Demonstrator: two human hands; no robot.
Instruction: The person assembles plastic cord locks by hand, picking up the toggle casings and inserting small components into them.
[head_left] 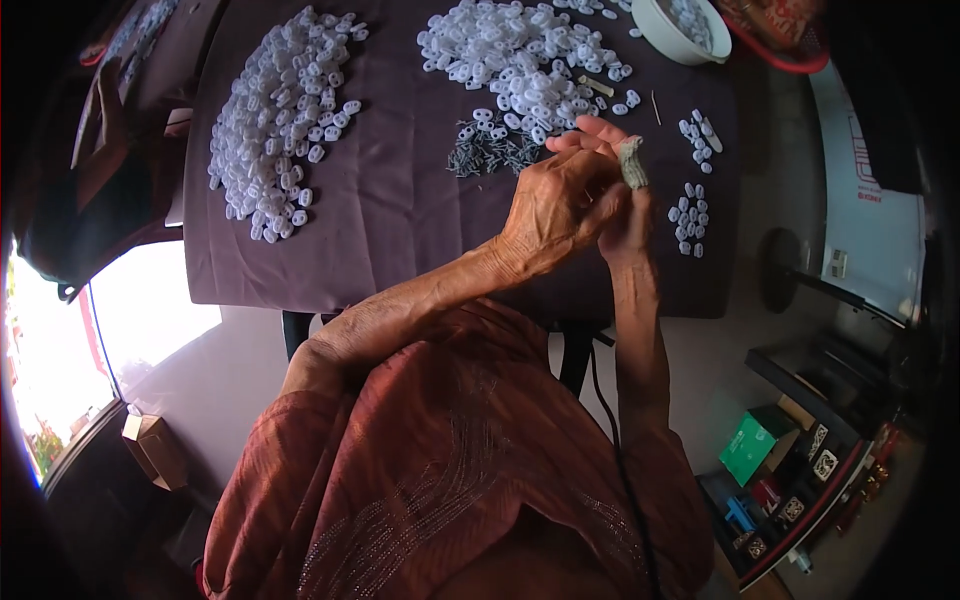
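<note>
Both hands meet over the counter's point(400, 230) near right part. The left hand point(555, 205) has its fingers pinched together against the right hand point(625, 215), whose wrapped finger point(632, 163) points up; whether a piece sits between them I cannot tell. Two small finished-looking clusters point(690, 215) lie by the right edge (few so far), while big white-piece heaps point(285, 120) and dark pins point(490, 152) remain.
</note>
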